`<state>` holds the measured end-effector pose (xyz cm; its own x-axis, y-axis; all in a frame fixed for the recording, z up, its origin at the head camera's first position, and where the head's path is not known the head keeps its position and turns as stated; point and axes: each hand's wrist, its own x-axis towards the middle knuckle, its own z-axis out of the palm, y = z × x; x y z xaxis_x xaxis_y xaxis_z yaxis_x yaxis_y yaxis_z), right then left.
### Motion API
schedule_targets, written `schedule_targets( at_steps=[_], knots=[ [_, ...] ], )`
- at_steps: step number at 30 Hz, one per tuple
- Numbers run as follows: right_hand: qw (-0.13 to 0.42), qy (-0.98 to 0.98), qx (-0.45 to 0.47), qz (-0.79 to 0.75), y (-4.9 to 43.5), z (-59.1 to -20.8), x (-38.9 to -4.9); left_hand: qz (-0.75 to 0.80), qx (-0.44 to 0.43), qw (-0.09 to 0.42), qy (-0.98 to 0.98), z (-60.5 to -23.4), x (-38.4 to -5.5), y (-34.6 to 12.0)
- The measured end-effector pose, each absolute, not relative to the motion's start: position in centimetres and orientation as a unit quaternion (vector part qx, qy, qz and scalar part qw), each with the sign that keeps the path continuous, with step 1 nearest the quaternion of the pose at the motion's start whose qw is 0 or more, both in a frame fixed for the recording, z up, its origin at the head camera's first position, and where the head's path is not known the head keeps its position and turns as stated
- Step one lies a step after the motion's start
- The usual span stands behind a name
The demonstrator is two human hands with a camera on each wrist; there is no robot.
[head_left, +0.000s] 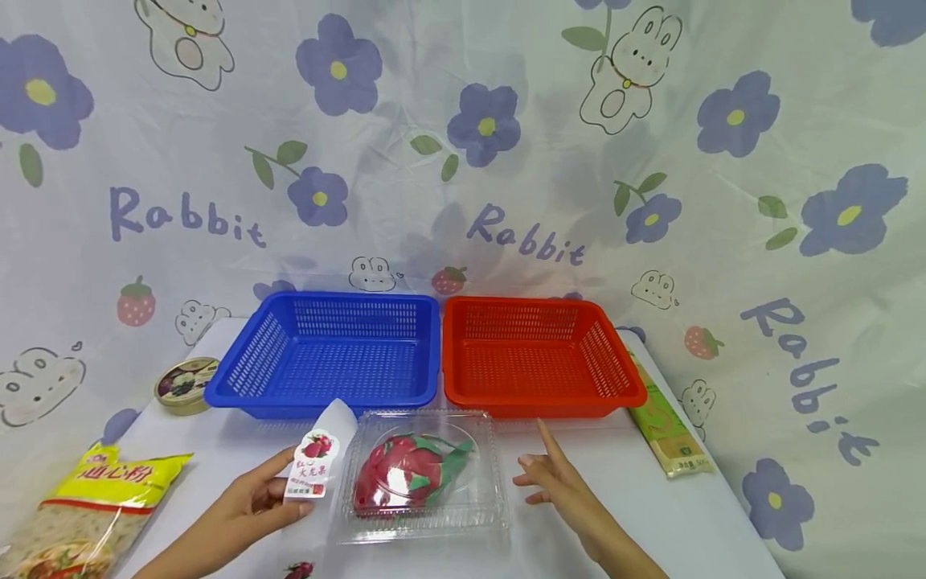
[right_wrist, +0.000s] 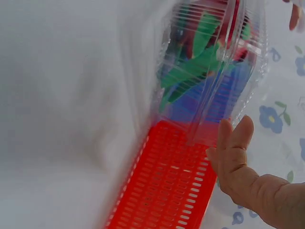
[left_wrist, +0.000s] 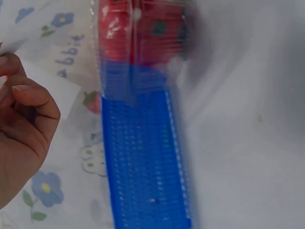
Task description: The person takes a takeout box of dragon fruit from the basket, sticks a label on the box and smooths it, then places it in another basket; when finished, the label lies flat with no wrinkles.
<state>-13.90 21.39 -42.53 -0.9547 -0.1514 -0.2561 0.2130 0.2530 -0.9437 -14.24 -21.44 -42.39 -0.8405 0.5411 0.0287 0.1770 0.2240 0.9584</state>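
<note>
Between its thumb and fingers my left hand [head_left: 256, 498] pinches a white sticker label [head_left: 316, 466] with a dragon fruit picture and red lettering. A strip of white backing rises behind the label. Just right of it, a clear plastic clamshell box [head_left: 485, 482] stands closed on the table, with a red and green dragon fruit [head_left: 405, 474] inside. My right hand [head_left: 560, 486] is held to the right of the box, fingers spread and loosely bent, with nothing in it. In the right wrist view the right fingertips [right_wrist: 244, 128] overlap the box's lower end.
Behind the box stand a blue basket [head_left: 347, 402] and a red basket [head_left: 535, 406], side by side. A round tin [head_left: 186, 386] and a yellow-topped food bag [head_left: 101, 507] lie at left, a green packet [head_left: 669, 430] at right. Another dragon fruit print [head_left: 299, 570] shows at the front edge.
</note>
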Motion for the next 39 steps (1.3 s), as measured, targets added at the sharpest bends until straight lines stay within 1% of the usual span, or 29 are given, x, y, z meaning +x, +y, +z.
schedule_targets(
  at_steps=[2, 9, 16, 26, 32, 35, 39],
  knots=[
    [0.145, 0.778, 0.013, -0.611, 21.1, -42.3, -13.9, 0.575, 0.260, 0.149, 0.761, -42.2, -14.2, -20.6],
    [0.152, 0.784, -0.035, -0.601, 19.7, -41.9, -13.7, 0.592, 0.300, 0.157, 0.731, -41.4, -14.2, -17.8],
    [0.103, 0.818, -0.029, -0.566, 18.7, -41.3, -13.3, 0.611, 0.334, 0.151, 0.702, -40.9, -14.5, -15.7],
    [0.119, 0.810, -0.064, -0.570, 18.2, -40.4, -13.0, 0.619, 0.336, 0.163, 0.691, -40.6, -14.9, -13.6],
    [0.126, 0.809, -0.126, -0.561, 17.5, -40.0, -12.6, 0.624, 0.357, 0.147, 0.679, -40.7, -15.1, -12.6],
    [0.123, 0.808, -0.177, -0.548, 17.0, -39.7, -12.4, 0.626, 0.363, 0.144, 0.674, -40.6, -15.2, -12.0],
    [0.109, 0.794, -0.256, -0.540, 16.2, -39.3, -11.9, 0.629, 0.368, 0.154, 0.668, -40.6, -15.1, -11.3]
  ],
)
